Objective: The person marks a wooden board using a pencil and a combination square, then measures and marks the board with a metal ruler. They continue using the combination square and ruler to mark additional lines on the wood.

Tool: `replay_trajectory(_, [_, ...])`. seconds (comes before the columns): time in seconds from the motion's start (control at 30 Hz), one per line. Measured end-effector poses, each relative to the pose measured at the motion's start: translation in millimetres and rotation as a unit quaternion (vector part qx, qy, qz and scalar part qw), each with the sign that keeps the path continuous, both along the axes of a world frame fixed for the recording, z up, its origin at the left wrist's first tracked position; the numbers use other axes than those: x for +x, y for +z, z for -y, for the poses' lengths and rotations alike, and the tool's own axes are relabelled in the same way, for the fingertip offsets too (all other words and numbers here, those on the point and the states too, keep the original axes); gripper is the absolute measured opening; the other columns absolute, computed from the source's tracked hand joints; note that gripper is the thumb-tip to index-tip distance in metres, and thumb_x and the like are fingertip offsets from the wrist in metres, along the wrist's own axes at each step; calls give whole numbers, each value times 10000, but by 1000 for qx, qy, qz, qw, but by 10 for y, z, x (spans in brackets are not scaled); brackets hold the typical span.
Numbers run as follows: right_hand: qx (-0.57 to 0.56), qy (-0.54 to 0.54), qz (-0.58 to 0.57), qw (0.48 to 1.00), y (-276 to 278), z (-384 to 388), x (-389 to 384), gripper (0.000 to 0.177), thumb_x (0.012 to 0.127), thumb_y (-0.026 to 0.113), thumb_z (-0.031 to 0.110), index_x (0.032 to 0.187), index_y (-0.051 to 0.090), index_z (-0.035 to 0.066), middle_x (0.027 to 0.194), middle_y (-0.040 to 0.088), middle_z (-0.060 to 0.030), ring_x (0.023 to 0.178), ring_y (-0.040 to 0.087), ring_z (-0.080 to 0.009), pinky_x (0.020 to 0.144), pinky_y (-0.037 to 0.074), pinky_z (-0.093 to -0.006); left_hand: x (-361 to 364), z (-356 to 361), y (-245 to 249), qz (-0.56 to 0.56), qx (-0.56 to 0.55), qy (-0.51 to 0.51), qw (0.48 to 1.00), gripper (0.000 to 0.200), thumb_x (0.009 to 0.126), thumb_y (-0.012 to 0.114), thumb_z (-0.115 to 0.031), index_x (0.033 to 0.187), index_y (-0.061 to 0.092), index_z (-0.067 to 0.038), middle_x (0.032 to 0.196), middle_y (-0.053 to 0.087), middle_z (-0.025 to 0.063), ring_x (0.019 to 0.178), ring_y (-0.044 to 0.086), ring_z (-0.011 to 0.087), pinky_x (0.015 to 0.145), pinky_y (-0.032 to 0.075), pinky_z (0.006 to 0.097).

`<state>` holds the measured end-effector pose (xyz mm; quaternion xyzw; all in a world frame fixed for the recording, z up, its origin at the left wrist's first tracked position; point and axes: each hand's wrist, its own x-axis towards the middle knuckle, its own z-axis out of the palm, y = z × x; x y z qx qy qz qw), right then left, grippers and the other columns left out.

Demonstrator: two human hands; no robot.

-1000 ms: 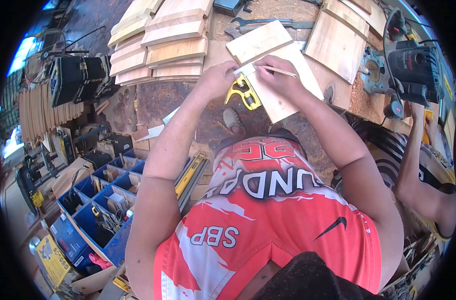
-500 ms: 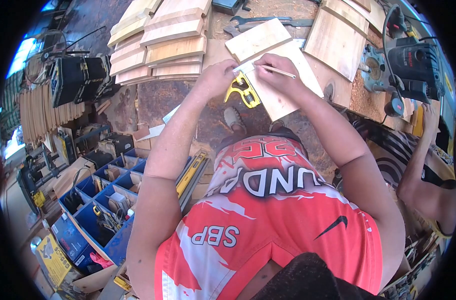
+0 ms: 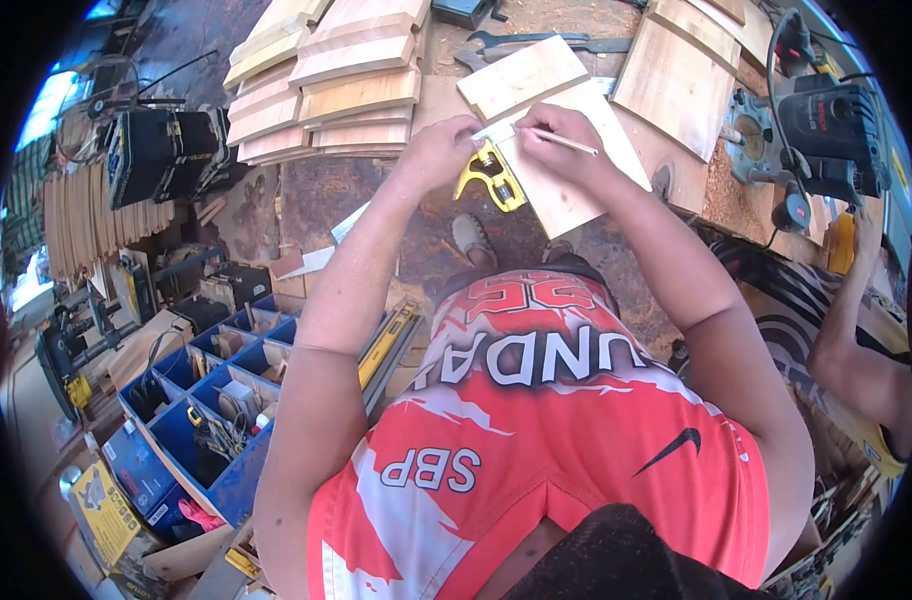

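Note:
My left hand point(image 3: 440, 152) is closed at the near end of a combination square, fingers against its metal blade beside the yellow head point(image 3: 498, 178). The head sits along the left edge of a pale wooden board point(image 3: 564, 203), and the blade reaches across the board. In my right hand point(image 3: 564, 138) is a pencil point(image 3: 578, 145), pinched between the fingers with its tip side near the blade. That hand rests on the board. A second, shorter board point(image 3: 524, 77) lies across the far end of the first. The pencil's point is hidden by my fingers.
Stacked wooden pieces point(image 3: 361, 95) stand to the left, and more boards point(image 3: 676, 85) lie to the right. Wrenches point(image 3: 536, 42) lie behind. A corded router point(image 3: 826, 135) is at the far right, near another person's arm point(image 3: 844, 320). A blue divided tool box point(image 3: 211, 400) sits lower left.
The view has shifted slightly, moving the bench a little to the right. Both hands keep nearly the same hold on the square and pencil. The other person's arm has shifted slightly.

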<state>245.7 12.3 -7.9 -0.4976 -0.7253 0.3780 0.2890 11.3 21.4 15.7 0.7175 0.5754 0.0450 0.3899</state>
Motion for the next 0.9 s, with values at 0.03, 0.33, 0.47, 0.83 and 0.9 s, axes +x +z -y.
replay_trajectory(0.03, [-29, -33, -53, 998, 4, -3, -4, 269, 890, 620, 276, 1004, 708, 48, 875, 708, -112, 771, 679, -232, 697, 529, -344, -2, 4, 2, 0, 1, -1, 1000, 253, 987, 597, -219, 1178, 647, -61, 936, 695, 106, 804, 641, 165, 726, 523, 314])
replay_trajectory(0.33, [115, 167, 192, 960, 300, 570, 848, 409, 847, 750, 294, 1205, 629, 137, 1336, 626, -90, 1307, 542, -290, 1117, 354, -533, -233, 480, 44, 170, -43, 81, 981, 322, 962, 626, -227, 1212, 644, -24, 1100, 711, 149, 1006, 680, 234, 916, 502, 347])
replay_trajectory(0.47, [151, 179, 253, 939, 192, 510, 801, 655, 716, 809, 356, 1287, 555, 162, 1493, 502, -53, 1453, 377, -240, 1197, 190, -614, -158, 681, 97, 161, -65, 100, 980, 273, 964, 626, -222, 1179, 658, -57, 1048, 721, 131, 978, 687, 240, 878, 513, 358])
replay_trajectory(0.83, [176, 126, 199, 956, 56, 53, 568, 703, 666, 814, 421, 1273, 568, 165, 1489, 513, -19, 1452, 377, -217, 1195, 215, -598, -23, 382, -79, 131, 20, 10, 991, 237, 985, 623, -177, 1163, 638, -20, 877, 700, 58, 761, 613, 106, 714, 503, 281])
replay_trajectory(0.9, [177, 123, 202, 955, 49, 59, 564, 713, 665, 813, 426, 1282, 568, 167, 1490, 512, -18, 1451, 377, -214, 1197, 216, -593, -5, 436, -56, 133, -13, 14, 991, 235, 985, 622, -178, 1161, 642, -24, 845, 687, 49, 722, 600, 103, 677, 494, 280])
